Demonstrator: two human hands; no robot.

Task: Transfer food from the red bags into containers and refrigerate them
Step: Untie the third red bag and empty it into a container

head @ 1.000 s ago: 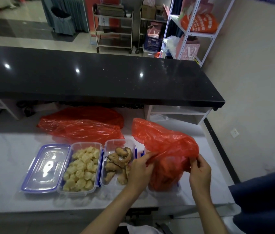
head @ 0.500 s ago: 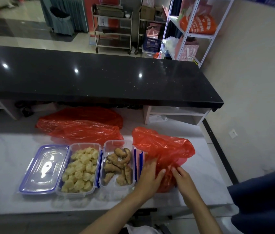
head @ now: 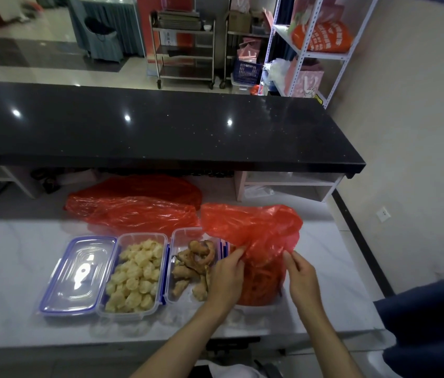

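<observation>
A red plastic bag with orange strips of food showing through its lower part stands at the right of the white marble counter. My left hand pinches the bag's left side and my right hand pinches its right side. Left of it sit two clear open containers, one with brown fried pieces and one with pale yellow pieces. A clear lid with a blue rim lies flat at the far left. What the bag stands on is hidden.
Two crumpled red bags lie behind the containers. A raised black countertop runs across the back, overhanging the white counter. Metal carts and white shelving stand beyond. A dark blue garment is at the right edge.
The bag has been lowered and its top has flopped open toward the back. Both hands have shifted to grip its sides, the right hand moving in from the far right.
</observation>
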